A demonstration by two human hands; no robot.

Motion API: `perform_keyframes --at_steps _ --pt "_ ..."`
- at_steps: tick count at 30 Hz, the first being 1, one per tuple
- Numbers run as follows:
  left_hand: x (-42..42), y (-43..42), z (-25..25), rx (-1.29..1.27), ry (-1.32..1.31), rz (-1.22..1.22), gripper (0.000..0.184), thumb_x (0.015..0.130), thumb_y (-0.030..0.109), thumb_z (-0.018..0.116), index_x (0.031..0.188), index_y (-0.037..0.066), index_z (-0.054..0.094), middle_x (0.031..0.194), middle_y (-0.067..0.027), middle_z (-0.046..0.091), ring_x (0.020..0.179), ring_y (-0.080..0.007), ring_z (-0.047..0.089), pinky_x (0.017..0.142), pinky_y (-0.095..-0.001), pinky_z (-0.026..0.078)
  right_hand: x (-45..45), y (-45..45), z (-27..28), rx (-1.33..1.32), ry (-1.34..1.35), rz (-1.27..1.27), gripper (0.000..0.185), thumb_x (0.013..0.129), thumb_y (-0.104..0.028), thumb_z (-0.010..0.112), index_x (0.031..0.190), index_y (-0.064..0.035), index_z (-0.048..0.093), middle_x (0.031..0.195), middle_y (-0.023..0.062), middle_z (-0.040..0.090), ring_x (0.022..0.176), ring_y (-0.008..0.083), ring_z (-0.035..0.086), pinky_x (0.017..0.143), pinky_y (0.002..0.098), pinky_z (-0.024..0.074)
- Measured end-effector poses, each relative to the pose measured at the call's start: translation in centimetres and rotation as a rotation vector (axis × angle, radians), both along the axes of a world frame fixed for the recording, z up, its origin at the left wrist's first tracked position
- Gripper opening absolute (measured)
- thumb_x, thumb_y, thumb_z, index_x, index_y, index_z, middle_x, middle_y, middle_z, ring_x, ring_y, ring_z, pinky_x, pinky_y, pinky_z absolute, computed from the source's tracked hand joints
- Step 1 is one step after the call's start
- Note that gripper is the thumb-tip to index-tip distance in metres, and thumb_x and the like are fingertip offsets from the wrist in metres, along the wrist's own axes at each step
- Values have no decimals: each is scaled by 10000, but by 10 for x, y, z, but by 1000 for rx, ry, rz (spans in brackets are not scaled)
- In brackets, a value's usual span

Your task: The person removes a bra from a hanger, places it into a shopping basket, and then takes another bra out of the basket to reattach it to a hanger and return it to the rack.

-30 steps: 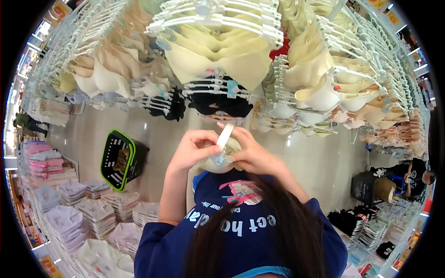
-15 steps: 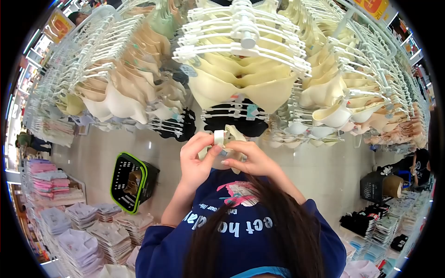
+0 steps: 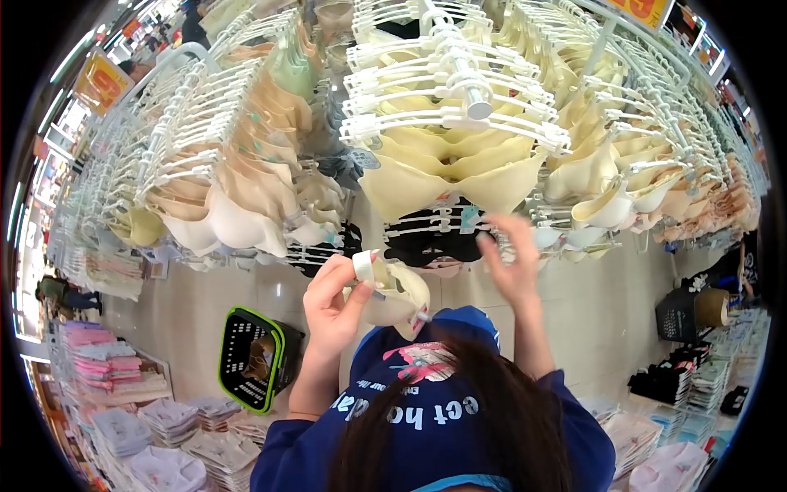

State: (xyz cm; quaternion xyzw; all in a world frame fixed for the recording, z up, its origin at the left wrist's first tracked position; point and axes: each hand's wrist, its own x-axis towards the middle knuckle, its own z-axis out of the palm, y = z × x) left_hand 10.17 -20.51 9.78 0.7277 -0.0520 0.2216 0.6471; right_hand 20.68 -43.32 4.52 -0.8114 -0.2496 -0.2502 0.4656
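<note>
My left hand (image 3: pixel 329 305) pinches a pale cream bra (image 3: pixel 392 305) by its white band or strap, in front of my chest. The bra hangs folded, its cup tilted to the right, with a small tag at the lower end. My right hand (image 3: pixel 512 256) is raised apart from it, fingers spread and slightly blurred, holding nothing I can see. It is nearest to the black bras (image 3: pixel 433 244) on the lower hangers. Above these hang several pale yellow bras (image 3: pixel 447 187) on white hangers.
Racks of beige bras (image 3: pixel 238 223) stand on the left and cream ones (image 3: pixel 607 205) on the right. A black basket with a green rim (image 3: pixel 269 403) sits on the floor at left. Folded clothes (image 3: pixel 168 420) are stacked below it. A grey basket (image 3: pixel 677 316) is at far right.
My right hand has let go of the bra and moved up and right towards the rack. My left hand keeps the bra, now slightly lower. The view has shifted a little.
</note>
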Motion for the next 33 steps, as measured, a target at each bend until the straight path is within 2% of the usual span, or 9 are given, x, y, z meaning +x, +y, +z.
perform_keyframes --at_steps 3,8,13,18,21,25,28,29,33 --pt "-2 7 -6 9 -29 36 265 749 -56 599 1014 -50 608 819 -62 555 711 -127 485 657 -225 388 25 -3 50 -104 -379 -230 369 690 -33 674 1045 -56 575 1052 99 550 976 290 499 841 372 390" --pt "-17 21 -18 -43 -48 99 206 751 -44 600 955 -50 625 739 -51 561 683 -119 473 647 -217 374 76 13 79 -324 -494 -244 335 720 -114 672 1041 -104 579 1084 62 522 1027 273 453 840 370 378" --pt "-27 26 -16 -26 -63 207 138 744 -44 618 880 -48 639 709 -54 572 649 -116 492 583 -210 368 93 21 75 -315 -548 -260 136 736 -124 660 853 -105 593 994 43 530 927 252 466 790 360 370" --pt "-28 32 -21 -13 -81 228 90 753 -5 644 839 -33 643 712 -55 572 658 -115 498 578 -208 371 95 18 84 -204 -552 -231 109 738 -85 652 820 -81 581 966 46 533 875 250 479 763 357 389" --pt "-28 38 -28 -4 -100 215 80 754 11 655 824 -26 643 742 -61 570 672 -121 503 574 -210 375 96 8 94 -165 -450 -97 115 737 -55 647 824 -54 574 939 62 538 838 254 497 721 346 411" --pt "-27 44 -30 63 -180 230 84 752 22 661 818 -26 642 795 -74 566 691 -137 508 581 -217 385 88 -6 102 -165 -469 -136 107 746 -26 631 831 -28 566 878 99 546 821 262 521 698 341 426" --pt "-23 44 -22 197 -266 288 119 823 103 617 825 -16 620 744 -50 531 690 -135 490 618 -226 378 72 -19 96 -164 -409 -199 107 749 -18 628 834 -18 562 880 99 545 812 260 524 705 338 427" --pt "-23 47 -25 178 -295 293 101 742 33 660 813 -36 638 825 -103 587 719 -176 536 613 -246 418 62 -21 93 -136 -360 -211 104 753 -7 621 835 -11 557 878 99 543 803 252 527 698 325 426" --pt "-16 48 -21 130 -319 258 109 730 36 661 810 -38 646 842 -147 626 754 -207 572 655 -260 437 30 -38 63 -138 -160 -236 72 795 16 568 859 3 538 915 101 537 838 212 531 725 280 421"
